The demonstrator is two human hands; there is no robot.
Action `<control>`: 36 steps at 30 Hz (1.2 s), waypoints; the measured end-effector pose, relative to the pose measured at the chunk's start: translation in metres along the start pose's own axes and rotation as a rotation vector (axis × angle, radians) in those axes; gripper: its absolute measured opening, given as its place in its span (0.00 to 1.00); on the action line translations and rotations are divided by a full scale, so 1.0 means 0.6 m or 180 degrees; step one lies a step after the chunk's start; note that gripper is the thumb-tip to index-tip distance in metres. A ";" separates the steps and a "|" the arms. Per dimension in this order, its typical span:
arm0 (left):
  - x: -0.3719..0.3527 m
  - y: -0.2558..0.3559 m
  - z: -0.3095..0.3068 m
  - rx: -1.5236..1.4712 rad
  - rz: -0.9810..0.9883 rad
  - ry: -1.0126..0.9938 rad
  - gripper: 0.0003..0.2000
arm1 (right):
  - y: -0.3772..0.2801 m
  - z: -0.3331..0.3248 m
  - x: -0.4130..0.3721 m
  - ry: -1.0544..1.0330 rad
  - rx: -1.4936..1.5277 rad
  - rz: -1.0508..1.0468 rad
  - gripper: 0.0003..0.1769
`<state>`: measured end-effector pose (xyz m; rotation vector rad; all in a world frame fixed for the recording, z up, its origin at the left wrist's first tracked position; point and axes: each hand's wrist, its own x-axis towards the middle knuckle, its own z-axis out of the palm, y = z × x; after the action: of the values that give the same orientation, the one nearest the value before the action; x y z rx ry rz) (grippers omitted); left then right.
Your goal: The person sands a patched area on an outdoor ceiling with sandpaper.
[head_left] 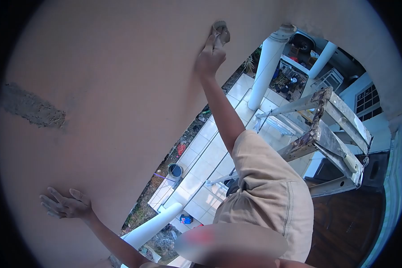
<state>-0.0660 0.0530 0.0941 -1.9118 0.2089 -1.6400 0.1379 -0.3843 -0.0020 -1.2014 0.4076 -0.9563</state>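
Fingers of the right hand [211, 58] close round a lump [225, 36]; left hand [71, 207] splays empty at plaster [134, 89]; uneven pressure could gouge it.

Supporting surface: pale tiled floor [198, 149], dark joint lines visible. Standing on it: 1 bucket [175, 170], upright, near the floor's edge; 1 blue item [186, 219], contents unclear, near the base of 1 white column [161, 224]; 1 second white column [265, 73]; 1 worn stepladder [316, 131], legs spread.
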 end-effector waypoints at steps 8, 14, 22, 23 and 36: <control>-0.018 -0.014 0.002 -0.0185 0.0153 -0.0071 0.27 | 0.029 0.032 -0.106 -0.0531 -0.0138 -0.2435 0.23; -0.010 -0.002 -0.007 -0.0145 0.0092 -0.0079 0.26 | -0.097 0.072 -0.043 -0.0355 0.0114 -0.1914 0.19; -0.016 -0.004 -0.015 -0.0250 0.0076 -0.0159 0.26 | -0.327 0.128 0.171 -0.0499 0.0472 -0.1728 0.21; -0.014 -0.005 -0.013 -0.0271 0.0047 -0.0138 0.26 | -0.341 0.137 0.173 -0.0512 0.0526 -0.1763 0.21; -0.010 0.000 -0.012 -0.0196 0.0079 -0.0107 0.25 | -0.508 0.252 0.224 0.0449 -0.0476 -0.2946 0.15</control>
<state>-0.0738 0.0535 0.0895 -1.9732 0.2711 -1.6012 0.1993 -0.4162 0.3571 -1.4877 0.0025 -1.8322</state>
